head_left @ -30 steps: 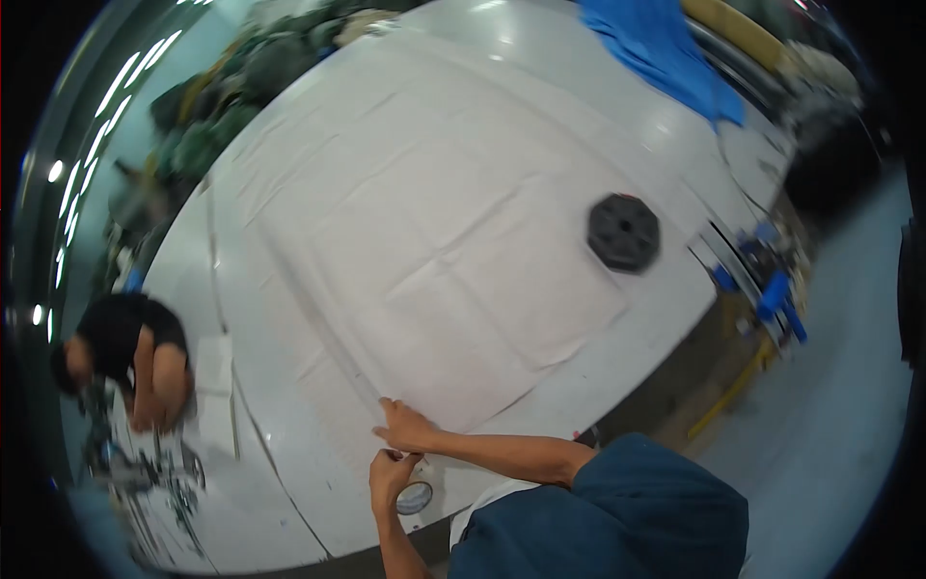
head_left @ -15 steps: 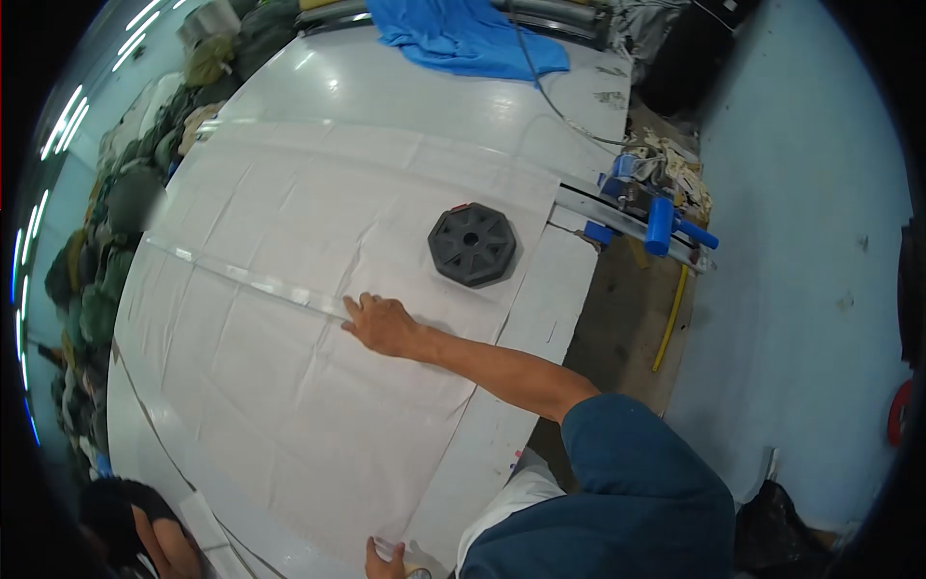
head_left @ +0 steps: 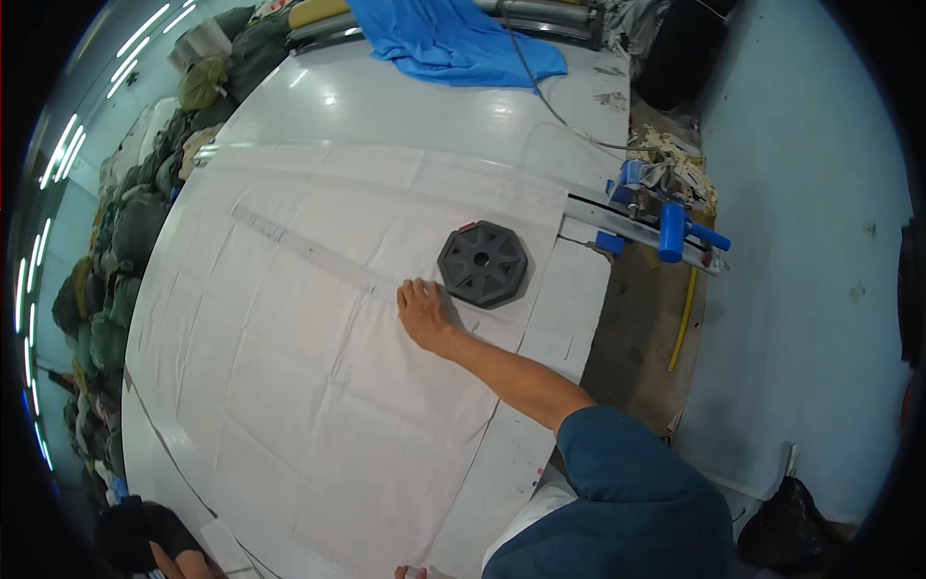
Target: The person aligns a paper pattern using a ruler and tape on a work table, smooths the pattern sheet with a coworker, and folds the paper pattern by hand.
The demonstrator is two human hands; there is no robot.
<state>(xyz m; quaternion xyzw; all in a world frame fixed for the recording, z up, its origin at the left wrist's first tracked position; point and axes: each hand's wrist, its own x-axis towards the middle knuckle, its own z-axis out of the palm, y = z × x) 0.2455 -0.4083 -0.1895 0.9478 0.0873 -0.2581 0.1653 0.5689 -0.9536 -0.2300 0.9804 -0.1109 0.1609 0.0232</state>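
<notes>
A large, creased white sheet (head_left: 289,386) lies spread over the white table. My right hand (head_left: 422,314) is at the near end of a long clear ruler (head_left: 309,251), its fingers bent and pressed down on it. Just beyond this hand, a dark octagonal weight plate (head_left: 482,262) rests on the sheet. Only the fingertips of my left hand (head_left: 411,572) show at the bottom edge of the view, by the sheet's near corner. They are closed around something pale that I cannot make out.
Blue cloth (head_left: 449,53) drapes over the table's far end, near rolls of material. A rail with blue handles (head_left: 672,232) juts past the right edge, close to a wall (head_left: 801,241). Stuffed bags (head_left: 140,227) line the left. Another person (head_left: 149,540) is at lower left.
My right hand has drawn the ruler up and to the right across the sheet, closer to the weight plate. My left hand has slipped mostly out of view as the camera shifted.
</notes>
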